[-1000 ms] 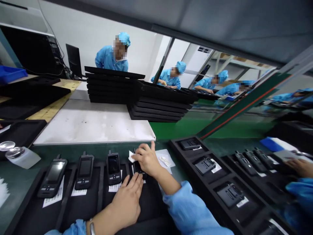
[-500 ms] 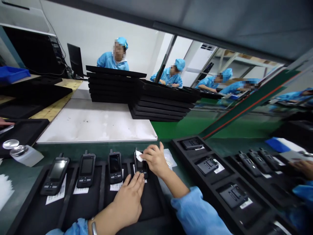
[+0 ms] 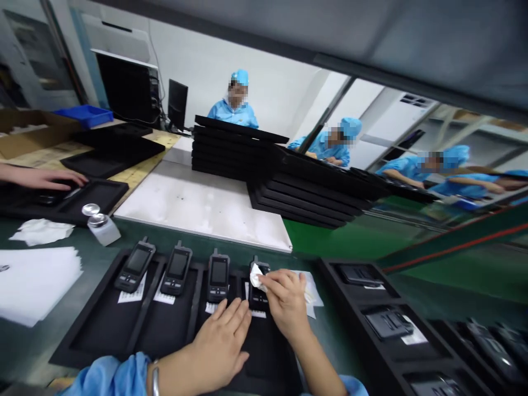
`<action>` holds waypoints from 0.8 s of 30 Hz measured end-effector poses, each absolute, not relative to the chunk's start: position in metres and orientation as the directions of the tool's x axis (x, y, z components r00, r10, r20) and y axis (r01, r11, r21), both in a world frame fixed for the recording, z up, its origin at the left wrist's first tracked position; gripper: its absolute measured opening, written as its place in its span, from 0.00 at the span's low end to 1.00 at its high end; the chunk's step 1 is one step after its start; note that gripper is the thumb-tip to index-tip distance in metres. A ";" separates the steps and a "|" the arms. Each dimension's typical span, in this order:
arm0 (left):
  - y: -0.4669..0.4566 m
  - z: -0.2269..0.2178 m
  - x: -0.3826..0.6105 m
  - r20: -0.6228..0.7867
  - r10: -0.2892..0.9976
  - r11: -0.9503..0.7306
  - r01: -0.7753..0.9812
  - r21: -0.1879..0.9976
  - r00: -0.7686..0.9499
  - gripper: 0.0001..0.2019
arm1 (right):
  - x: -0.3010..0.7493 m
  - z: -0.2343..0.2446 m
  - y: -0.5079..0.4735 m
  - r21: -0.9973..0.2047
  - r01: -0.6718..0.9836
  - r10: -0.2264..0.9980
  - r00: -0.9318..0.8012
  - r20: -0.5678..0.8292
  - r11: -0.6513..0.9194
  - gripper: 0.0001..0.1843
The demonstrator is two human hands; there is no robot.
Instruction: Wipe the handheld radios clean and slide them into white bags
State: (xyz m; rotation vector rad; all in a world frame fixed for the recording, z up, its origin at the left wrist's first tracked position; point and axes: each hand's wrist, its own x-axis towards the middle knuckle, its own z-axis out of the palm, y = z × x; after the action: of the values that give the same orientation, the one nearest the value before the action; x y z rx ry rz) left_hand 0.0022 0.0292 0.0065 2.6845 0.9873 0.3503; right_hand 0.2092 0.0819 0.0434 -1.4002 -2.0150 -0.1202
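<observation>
My right hand [image 3: 286, 302] pinches a crumpled white wipe [image 3: 256, 276] against the screen of a black handheld radio [image 3: 259, 297], the rightmost in a black foam tray [image 3: 61, 352]. My left hand [image 3: 220, 344] lies flat, fingers stretched out, over the tray just below that radio; whether the fingertips touch it I cannot tell. Three more handheld radios with stubby antennas stand in a row to the left: one next to it [image 3: 218, 276], another [image 3: 176, 269], and one at the far left [image 3: 136, 265]. Printed white labels [image 3: 132, 291] stick out from under them.
A dispenser bottle [image 3: 103, 228] with its lid up, a crumpled tissue [image 3: 41, 232] and white sheets [image 3: 39, 280] lie left. Right is another foam tray [image 3: 350, 324] with devices. Behind, black trays [image 3: 305, 187] are stacked beside a white board [image 3: 198, 203]. A co-worker's hand [image 3: 53, 179] rests at far left.
The view has swung left, so the scene sits further right and more of the co-worker's hand shows. My right hand keeps the wipe on the radio's screen, slightly lower; my left hand stays flat.
</observation>
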 end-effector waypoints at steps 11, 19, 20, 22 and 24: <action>0.024 -0.002 -0.028 0.086 0.739 -0.661 0.695 0.283 0.668 0.35 | 0.131 0.028 0.099 -0.228 0.756 0.769 -0.507 0.389 0.614 0.15; 0.027 -0.008 -0.034 0.093 0.707 -0.691 0.657 0.302 0.701 0.35 | 0.127 0.051 0.154 -0.121 0.755 0.733 -0.565 0.378 0.644 0.17; 0.028 -0.008 -0.035 0.090 0.700 -0.696 0.650 0.304 0.708 0.34 | 0.132 0.051 0.155 -0.127 0.758 0.736 -0.555 0.387 0.639 0.16; 0.028 -0.006 -0.036 0.085 0.696 -0.697 0.643 0.318 0.713 0.34 | 0.143 0.045 0.146 -0.161 0.774 0.752 -0.509 0.420 0.613 0.15; 0.029 -0.004 -0.036 0.079 0.701 -0.688 0.642 0.340 0.709 0.34 | 0.152 0.035 0.127 -0.209 0.778 0.768 -0.468 0.437 0.593 0.16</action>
State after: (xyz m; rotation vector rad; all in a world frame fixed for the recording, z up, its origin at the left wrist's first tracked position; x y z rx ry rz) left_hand -0.0357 0.0287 -0.0038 2.6304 1.0588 0.2933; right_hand 0.1522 0.1265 0.0347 -1.2286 -2.3330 -0.0267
